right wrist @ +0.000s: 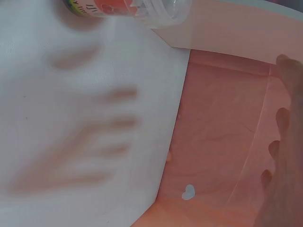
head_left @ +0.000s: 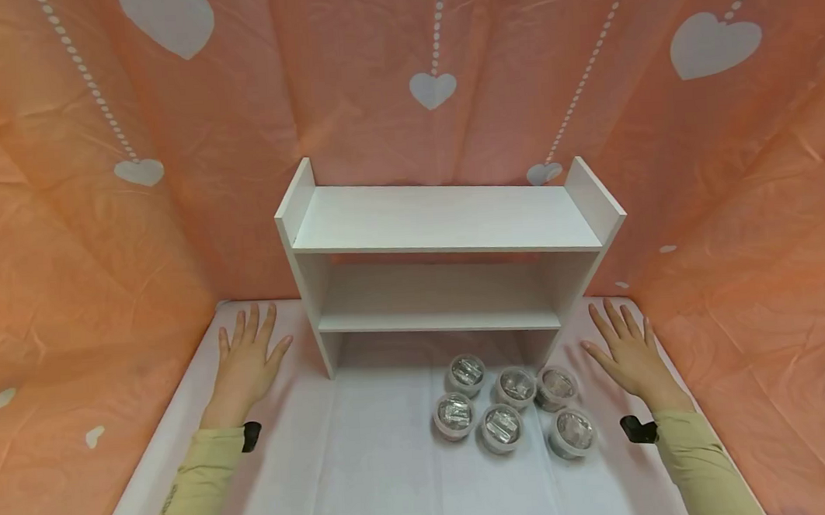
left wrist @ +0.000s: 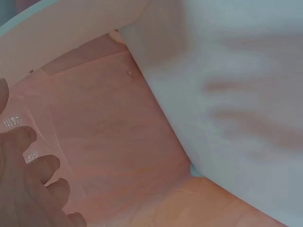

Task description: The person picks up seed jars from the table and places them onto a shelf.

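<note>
My left hand (head_left: 245, 365) is held palm down with fingers spread, left of a white two-tier shelf (head_left: 438, 217). On the other side of the shelf, my right hand (head_left: 631, 359) is likewise spread flat and holds nothing. Several clear lidded tubs (head_left: 500, 428) with silvery tops stand in a loose cluster in front of the shelf's right half, nearer my right hand. Part of one tub (right wrist: 163, 12), with a printed label, shows at the top of the right wrist view. Blurred shadows of the hands fall on the white surface in both wrist views.
The shelf stands at the back of a table with a white cloth (head_left: 381, 461). An orange curtain (head_left: 361, 81) with white hearts hangs behind and along both sides. Both tiers are bare white boards between upright side panels (head_left: 595, 201).
</note>
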Demonstrator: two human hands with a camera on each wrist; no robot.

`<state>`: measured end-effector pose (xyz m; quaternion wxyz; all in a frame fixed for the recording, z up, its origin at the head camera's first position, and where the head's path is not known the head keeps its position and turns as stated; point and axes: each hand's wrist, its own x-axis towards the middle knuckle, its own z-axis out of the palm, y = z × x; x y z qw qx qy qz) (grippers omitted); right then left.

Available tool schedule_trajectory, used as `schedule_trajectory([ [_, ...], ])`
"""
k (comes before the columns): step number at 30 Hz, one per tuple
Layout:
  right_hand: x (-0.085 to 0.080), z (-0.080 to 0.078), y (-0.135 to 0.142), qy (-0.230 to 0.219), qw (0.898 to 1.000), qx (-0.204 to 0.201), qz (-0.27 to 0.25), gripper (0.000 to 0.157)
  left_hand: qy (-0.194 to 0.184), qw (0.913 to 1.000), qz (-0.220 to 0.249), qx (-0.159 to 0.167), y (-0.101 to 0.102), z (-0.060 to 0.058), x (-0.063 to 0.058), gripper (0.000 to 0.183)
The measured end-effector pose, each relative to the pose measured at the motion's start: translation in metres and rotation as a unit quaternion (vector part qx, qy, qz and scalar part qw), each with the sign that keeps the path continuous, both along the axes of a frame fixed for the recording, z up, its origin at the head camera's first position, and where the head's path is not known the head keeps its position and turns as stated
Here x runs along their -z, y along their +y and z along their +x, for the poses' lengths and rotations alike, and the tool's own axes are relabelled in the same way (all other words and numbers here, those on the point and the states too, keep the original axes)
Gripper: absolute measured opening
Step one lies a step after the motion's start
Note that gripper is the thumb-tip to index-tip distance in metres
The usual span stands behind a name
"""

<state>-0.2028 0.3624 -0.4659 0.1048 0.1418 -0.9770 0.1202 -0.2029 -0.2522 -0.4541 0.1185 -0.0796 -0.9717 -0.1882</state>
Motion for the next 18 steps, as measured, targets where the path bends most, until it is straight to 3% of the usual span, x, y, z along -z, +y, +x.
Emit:
schedule_trajectory([
  [7,-0.004,-0.003,0.001,0.028,0.999,-0.029,0.000,0.068,-0.013,0.9990,0.038,0.018,-0.001,0.001,-0.008,0.068],
  [18,-0.011,-0.003,-0.003,-0.007,0.999,-0.033,0.004,0.054,-0.019,0.9920,0.116,0.046,-0.004,0.001,-0.019,0.061],
])
